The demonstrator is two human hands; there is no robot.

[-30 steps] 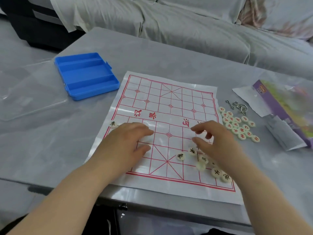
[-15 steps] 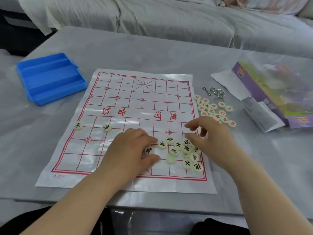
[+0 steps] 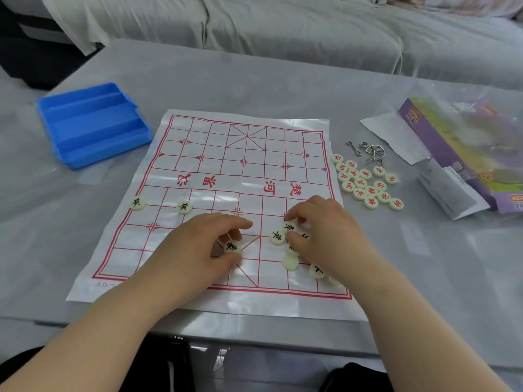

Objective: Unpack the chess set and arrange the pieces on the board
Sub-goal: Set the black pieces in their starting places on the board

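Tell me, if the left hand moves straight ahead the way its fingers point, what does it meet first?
Probably the black-lettered chess pieces clustered by the right hand; the left hand points right along the board, though depth is unclear.

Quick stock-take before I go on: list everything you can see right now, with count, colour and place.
Board sheet: one, white with red grid, table centre.
Black-marked pieces: two set out at board's left; a loose heap near edge, count unclear under the hands.
Red-marked pieces: about sixteen, cream, clustered right of board.
Blue case: one, open, far left.
Metal ring puzzles: small pile, silver, behind red pieces.
Purple box: one, in clear wrap, far right.
Paper leaflets: white, beside box.
Sofa: grey cover, behind table.
Left hand: grip on one piece.
Right hand: fingering the heap.
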